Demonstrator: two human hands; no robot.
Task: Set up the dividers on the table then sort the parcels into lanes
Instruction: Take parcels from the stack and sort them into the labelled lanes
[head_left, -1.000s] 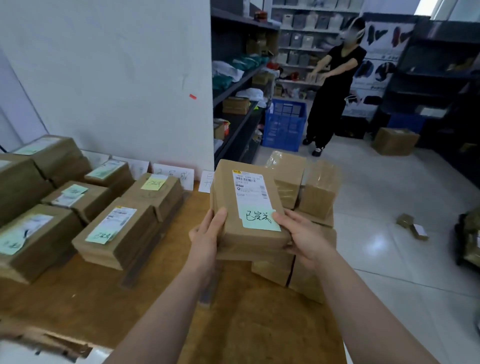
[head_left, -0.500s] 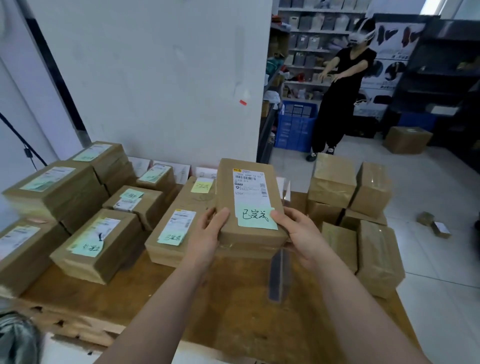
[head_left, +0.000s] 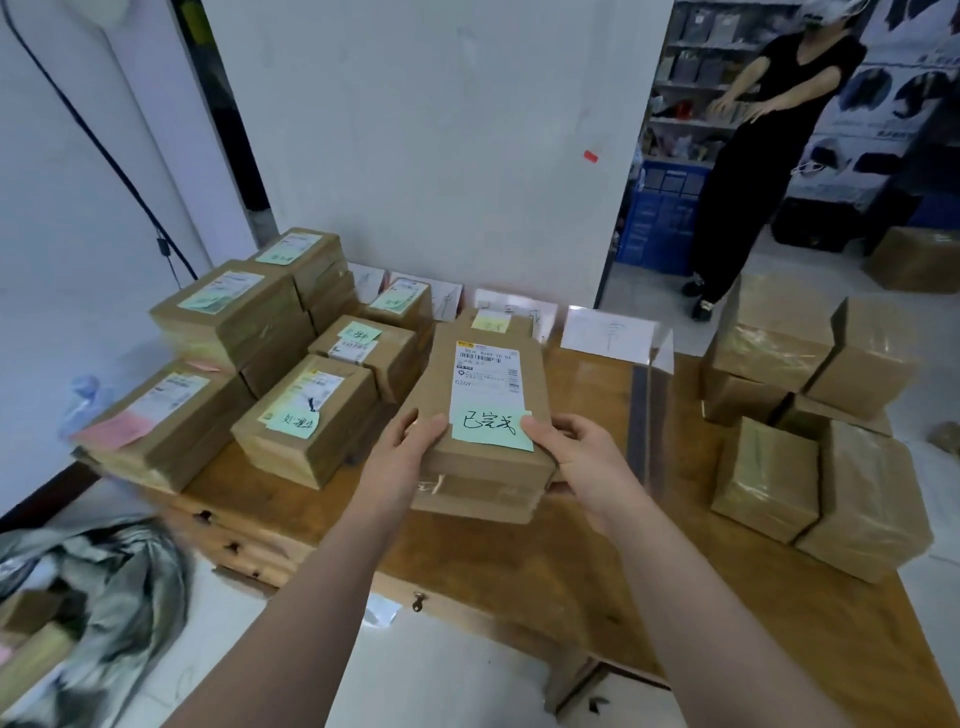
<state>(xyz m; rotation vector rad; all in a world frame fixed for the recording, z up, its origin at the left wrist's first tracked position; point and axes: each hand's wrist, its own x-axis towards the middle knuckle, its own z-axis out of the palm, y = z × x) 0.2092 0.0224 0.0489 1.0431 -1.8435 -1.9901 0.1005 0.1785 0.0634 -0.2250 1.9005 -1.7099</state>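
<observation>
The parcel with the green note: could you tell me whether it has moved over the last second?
Yes. The parcel has shifted left: it was right of the clear divider on the table, and is now left of it.

left side of the tabletop (head_left: 519, 561) is pretty much walled off, parcel stacks (head_left: 311, 415) packed close all the way back to the wall, tallest ones at the far left. the left hand (head_left: 400, 467) and right hand (head_left: 587, 462) grip a held stack (head_left: 488, 405) over the middle, so that's a block too. open wood runs between it and the clear divider (head_left: 640, 415) standing upright on the right, back to the paper cards (head_left: 608, 332) at the wall. past the divider, taped boxes (head_left: 769, 478) crowd the right edge. near edge is bare wood, easy way in
</observation>
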